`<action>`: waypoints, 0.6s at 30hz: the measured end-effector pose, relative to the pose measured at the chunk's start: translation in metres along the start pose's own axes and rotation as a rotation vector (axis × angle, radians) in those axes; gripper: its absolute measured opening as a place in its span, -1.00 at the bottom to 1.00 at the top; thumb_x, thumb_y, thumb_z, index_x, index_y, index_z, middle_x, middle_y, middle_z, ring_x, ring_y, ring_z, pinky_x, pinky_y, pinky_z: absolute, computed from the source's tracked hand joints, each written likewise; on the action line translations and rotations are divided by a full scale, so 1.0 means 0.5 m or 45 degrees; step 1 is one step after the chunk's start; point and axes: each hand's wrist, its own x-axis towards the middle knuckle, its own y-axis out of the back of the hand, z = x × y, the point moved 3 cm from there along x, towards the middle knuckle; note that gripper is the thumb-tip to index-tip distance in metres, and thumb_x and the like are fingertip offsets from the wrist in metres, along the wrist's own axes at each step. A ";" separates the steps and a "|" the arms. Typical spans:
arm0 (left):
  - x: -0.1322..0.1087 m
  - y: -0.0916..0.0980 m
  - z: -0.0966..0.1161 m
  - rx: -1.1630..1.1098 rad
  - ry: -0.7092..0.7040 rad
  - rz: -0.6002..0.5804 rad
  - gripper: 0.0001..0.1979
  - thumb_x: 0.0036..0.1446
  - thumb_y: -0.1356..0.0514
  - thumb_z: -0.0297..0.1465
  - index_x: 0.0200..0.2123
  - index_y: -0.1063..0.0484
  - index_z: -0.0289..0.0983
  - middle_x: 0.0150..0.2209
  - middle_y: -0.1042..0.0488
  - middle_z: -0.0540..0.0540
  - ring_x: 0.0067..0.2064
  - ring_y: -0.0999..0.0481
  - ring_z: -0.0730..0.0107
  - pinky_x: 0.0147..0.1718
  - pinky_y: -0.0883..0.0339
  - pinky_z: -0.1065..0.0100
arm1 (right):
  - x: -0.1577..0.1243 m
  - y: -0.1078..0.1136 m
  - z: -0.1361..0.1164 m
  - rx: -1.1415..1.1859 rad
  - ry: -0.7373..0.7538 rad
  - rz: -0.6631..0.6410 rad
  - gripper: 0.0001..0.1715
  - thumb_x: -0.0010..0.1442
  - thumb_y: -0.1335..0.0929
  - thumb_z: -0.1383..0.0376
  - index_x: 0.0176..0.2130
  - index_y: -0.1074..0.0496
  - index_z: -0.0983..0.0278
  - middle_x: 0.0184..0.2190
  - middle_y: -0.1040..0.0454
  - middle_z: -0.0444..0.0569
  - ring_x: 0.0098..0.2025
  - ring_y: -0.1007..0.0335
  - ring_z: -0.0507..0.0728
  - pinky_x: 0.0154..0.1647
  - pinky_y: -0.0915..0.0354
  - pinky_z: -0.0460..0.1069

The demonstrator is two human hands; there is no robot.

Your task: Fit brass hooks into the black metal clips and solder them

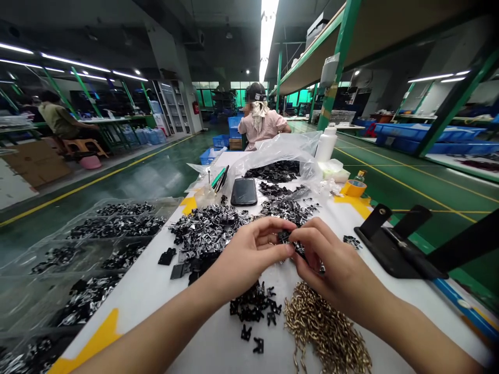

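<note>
My left hand [251,254] pinches a small black clip part [284,237] between thumb and fingertips. From the other side, the closed fingers of my right hand [331,257] meet the same part, partly covering it. Beyond my left hand spreads a heap of black and silver clip pieces [210,228]. Small black notched pieces [253,306] lie on the white table [202,337] below my hands. Under my right wrist is a pile of brass-coloured curved pins [325,330]. Whether a second small piece sits in my right fingers is hidden.
A phone [244,191] lies behind the heap, before a clear plastic bag [280,145] of black parts. At right stand a black metal bracket [401,244], yellow tape [353,188] and a white bottle [326,144]. A compartmented clear tray [89,254] is at left. A person [261,122] sits ahead.
</note>
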 end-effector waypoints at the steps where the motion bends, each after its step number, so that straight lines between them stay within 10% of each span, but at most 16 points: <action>1: 0.001 0.002 0.000 0.016 0.001 0.008 -0.73 0.05 -0.20 -0.48 -0.12 -0.34 -0.29 -0.16 -0.43 -0.11 -0.06 -0.41 0.28 -0.08 -0.28 0.28 | -0.001 0.001 -0.001 0.028 0.004 0.000 -0.74 0.18 -0.18 0.43 -0.10 -0.13 0.21 -0.29 -0.16 -0.07 -0.51 -0.13 -0.03 -0.54 -0.18 -0.08; 18: 0.008 0.021 0.004 0.106 0.018 0.163 -0.77 0.01 -0.13 -0.52 -0.21 -0.41 -0.22 -0.22 -0.44 -0.06 -0.19 -0.44 0.34 -0.12 -0.30 0.28 | 0.002 0.031 0.083 -0.405 -0.314 -0.120 -0.89 0.17 -0.24 0.33 -0.33 -0.36 0.19 -0.44 -0.40 -0.10 -0.37 -0.27 0.10 -0.43 -0.15 -0.02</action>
